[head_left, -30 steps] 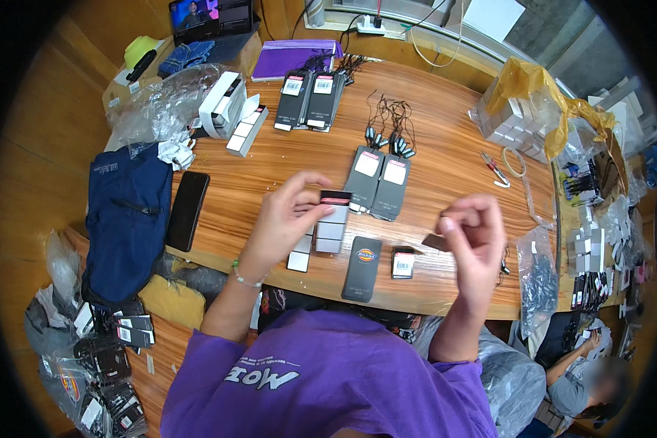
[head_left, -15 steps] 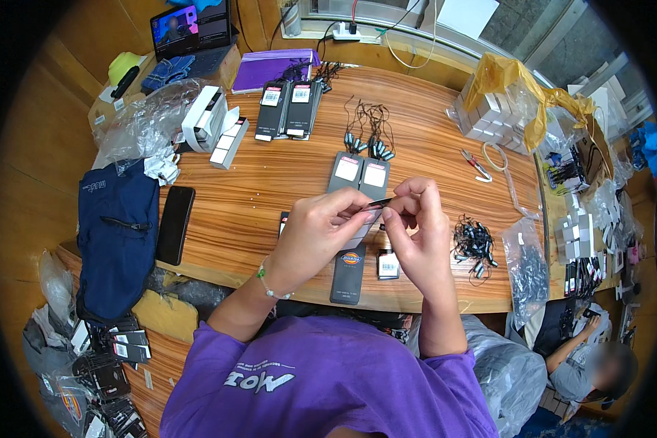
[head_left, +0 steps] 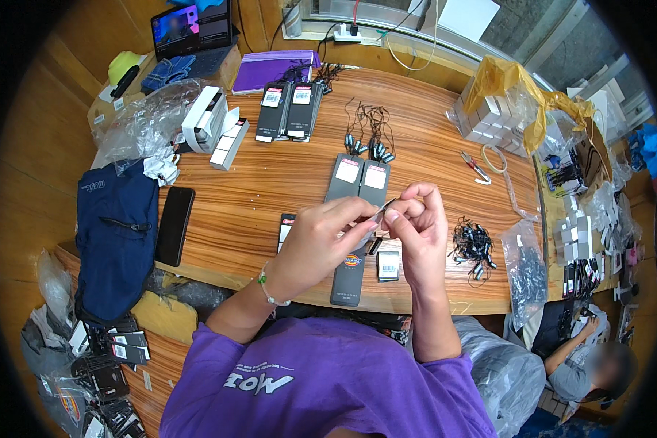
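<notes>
Left hand (head_left: 317, 244) and right hand (head_left: 416, 226), apart a second ago, now meet above the table (head_left: 255, 190) edge, fingertips of both pinched on one small dark tag (head_left: 384, 207); joint handling under way.

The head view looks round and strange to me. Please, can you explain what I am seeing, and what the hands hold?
There is no machine here. A camera worn on a person's head looks down with a very wide lens, so straight edges bend. The left hand and right hand meet above a wooden table, and their fingers pinch one small thin dark piece; what it is I cannot tell. On the table lie flat dark grey packages, bundles of black cords, a black phone, scissors and white boxes. A navy bag hangs over the left edge.
</notes>
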### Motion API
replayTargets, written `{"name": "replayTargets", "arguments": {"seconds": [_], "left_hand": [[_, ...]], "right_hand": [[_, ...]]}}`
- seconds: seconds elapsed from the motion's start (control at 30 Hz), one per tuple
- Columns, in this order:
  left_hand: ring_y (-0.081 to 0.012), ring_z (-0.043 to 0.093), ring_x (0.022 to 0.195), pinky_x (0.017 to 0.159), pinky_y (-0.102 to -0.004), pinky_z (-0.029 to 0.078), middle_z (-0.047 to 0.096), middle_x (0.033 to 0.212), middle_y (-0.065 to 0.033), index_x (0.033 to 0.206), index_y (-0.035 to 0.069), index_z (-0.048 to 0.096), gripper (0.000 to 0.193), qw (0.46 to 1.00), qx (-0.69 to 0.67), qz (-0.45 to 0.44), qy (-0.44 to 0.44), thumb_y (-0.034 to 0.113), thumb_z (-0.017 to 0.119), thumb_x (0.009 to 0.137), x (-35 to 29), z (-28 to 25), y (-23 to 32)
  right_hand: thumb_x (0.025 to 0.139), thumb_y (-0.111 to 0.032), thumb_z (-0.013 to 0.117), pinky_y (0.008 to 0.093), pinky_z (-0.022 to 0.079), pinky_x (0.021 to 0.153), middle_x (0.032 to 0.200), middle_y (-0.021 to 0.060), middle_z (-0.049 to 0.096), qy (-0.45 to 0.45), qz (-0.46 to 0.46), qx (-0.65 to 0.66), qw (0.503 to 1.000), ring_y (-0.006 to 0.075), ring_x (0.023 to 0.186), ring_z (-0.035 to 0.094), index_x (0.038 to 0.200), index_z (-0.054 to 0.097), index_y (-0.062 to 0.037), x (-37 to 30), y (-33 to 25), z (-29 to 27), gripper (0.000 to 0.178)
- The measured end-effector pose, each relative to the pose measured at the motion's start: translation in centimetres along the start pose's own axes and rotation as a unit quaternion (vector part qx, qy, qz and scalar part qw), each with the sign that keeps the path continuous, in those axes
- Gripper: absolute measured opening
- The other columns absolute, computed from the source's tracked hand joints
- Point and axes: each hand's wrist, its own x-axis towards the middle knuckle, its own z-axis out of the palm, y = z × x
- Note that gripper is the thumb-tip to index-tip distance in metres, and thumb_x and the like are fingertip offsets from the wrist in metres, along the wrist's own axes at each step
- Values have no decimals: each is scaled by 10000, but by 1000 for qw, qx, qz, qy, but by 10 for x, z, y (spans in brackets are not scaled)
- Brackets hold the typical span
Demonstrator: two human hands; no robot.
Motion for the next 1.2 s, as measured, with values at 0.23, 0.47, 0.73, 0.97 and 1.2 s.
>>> {"name": "replayTargets", "arguments": {"seconds": [0.23,0.47,0.73,0.97,1.2], "left_hand": [[-233,624,673,569,-317,481,629,782,-90,867,36,617,102,998,16,62,24,79,640,777,1,-1,-2],[-230,632,671,559,-302,491,638,772,-84,839,40,633,88,996,21,80,40,65,655,757,2,-1,-1],[-220,636,675,546,-301,496,640,767,-66,836,55,631,100,977,99,172,77,44,649,739,5,-1,-4],[-213,651,722,593,-285,512,662,788,-76,798,28,634,118,976,129,170,52,-29,666,699,5,-4,-13],[-211,649,722,594,-281,508,662,792,-68,792,37,641,112,976,116,175,55,-16,670,698,6,0,-18]], "right_hand": [[812,16,602,186,405,612,753,34,575,6,17,-82,997,57,693,526,1053,451,-29,-1,-7,-2,288],[761,-33,675,229,428,711,877,46,585,-64,-101,-251,961,90,787,537,845,642,-7,9,-6,-21,94],[738,5,674,246,431,762,924,50,551,-82,18,-6,996,108,834,530,822,617,-21,9,-7,-17,105],[787,-65,632,298,392,847,939,80,551,-54,-49,74,995,159,919,515,811,577,-29,12,-14,-22,70],[771,-75,644,265,381,818,901,67,557,-102,-20,-244,964,143,898,518,815,623,-9,15,-15,-23,82]]}}
